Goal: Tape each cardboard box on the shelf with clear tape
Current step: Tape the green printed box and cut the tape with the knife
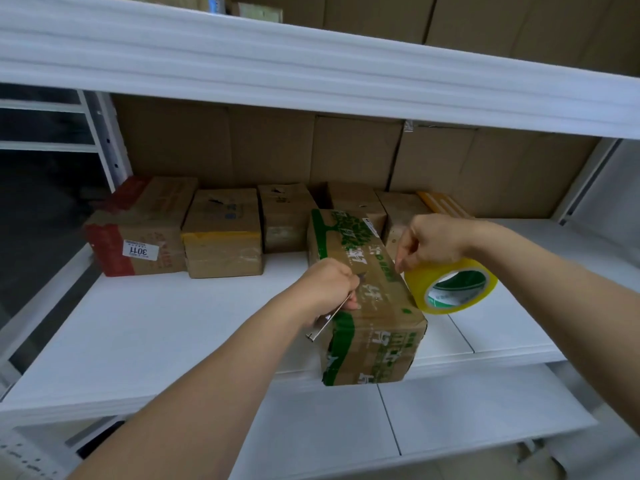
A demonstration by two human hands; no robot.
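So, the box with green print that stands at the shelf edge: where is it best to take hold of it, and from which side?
Probably by its two long side faces near the front end, coming from the front. The green-printed box lies lengthwise with its front end slightly past the shelf edge, so that end is nearest. The tape roll sits against its right side, and the left hand rests on top.

A stockroom, this: white metal shelving [145, 327], worn cardboard boxes [221, 233] lined along its back, one left-end carton stickered 3011 [140, 251], bigger cartons [519, 19] stacked above.
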